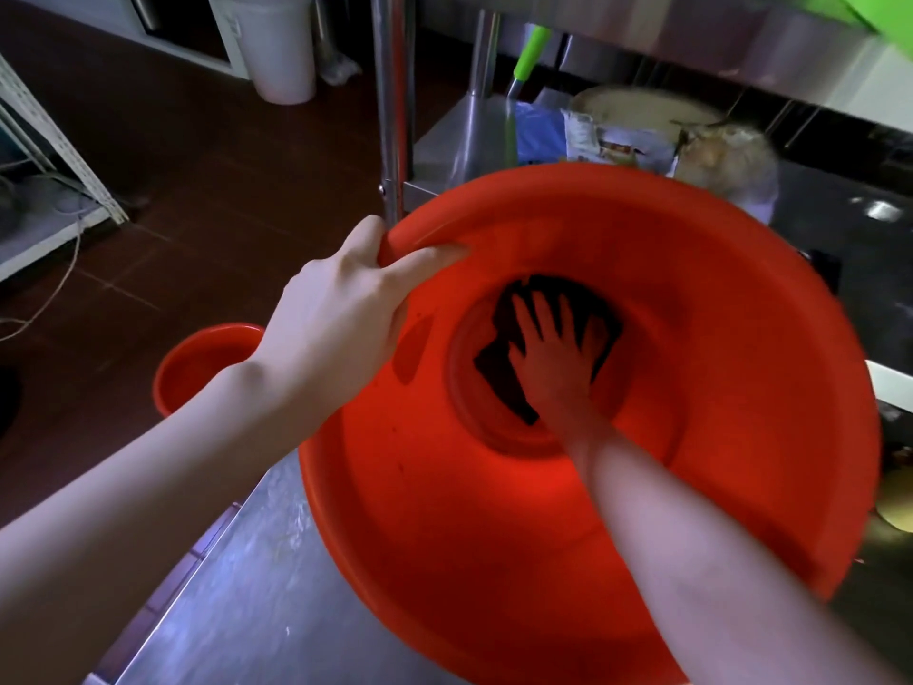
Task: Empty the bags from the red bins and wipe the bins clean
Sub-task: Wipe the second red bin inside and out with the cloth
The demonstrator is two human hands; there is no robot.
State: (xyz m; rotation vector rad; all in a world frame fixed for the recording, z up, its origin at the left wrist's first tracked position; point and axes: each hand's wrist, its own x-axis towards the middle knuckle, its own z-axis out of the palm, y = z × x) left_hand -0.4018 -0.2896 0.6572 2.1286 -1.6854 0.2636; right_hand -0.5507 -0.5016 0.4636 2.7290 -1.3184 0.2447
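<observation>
Wiping inside a red bin on a steel table

The left hand (341, 309) grips the red bin (568, 511) rim; the right hand (553, 348) presses, fingers spread, on a dark cloth (504, 378) at its bottom. A second red bin (197, 363) sits on the floor, contents unclear.

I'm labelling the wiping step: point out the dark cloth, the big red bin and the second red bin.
dark cloth (499, 375): head view, lower left flap on the bin's floor.
big red bin (741, 388): head view, inner right wall.
second red bin (197, 363): head view, inside, on the floor lower left.
</observation>
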